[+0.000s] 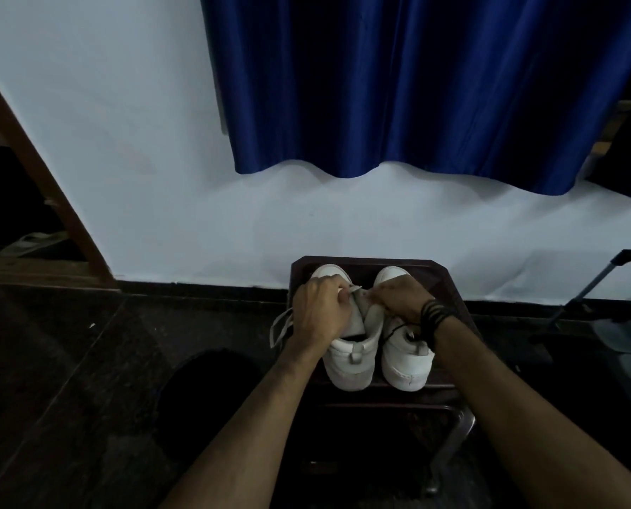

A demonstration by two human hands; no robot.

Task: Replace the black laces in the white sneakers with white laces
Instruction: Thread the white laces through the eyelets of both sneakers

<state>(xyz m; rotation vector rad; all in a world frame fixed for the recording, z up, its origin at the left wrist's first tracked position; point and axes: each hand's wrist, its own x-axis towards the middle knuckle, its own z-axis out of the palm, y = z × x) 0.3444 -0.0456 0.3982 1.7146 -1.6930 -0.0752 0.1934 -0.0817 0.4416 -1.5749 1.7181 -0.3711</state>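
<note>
Two white sneakers stand side by side on a small dark stool (450,284), toes toward the wall. My left hand (321,310) covers the lacing area of the left sneaker (350,361) and pinches a white lace (281,328), whose loose ends hang off the shoe's left side. My right hand (398,299) reaches over from the right and pinches the lace at the same shoe's eyelets, near the tongue. The right sneaker (405,365) carries a black lace (394,330) near its collar. The eyelets themselves are hidden under my fingers.
The stool stands against a pale wall with a blue curtain (416,86) hanging above. A dark floor (86,380) surrounds it. A wooden frame (31,159) leans at the left, and a dark metal-framed object (607,288) sits at the right.
</note>
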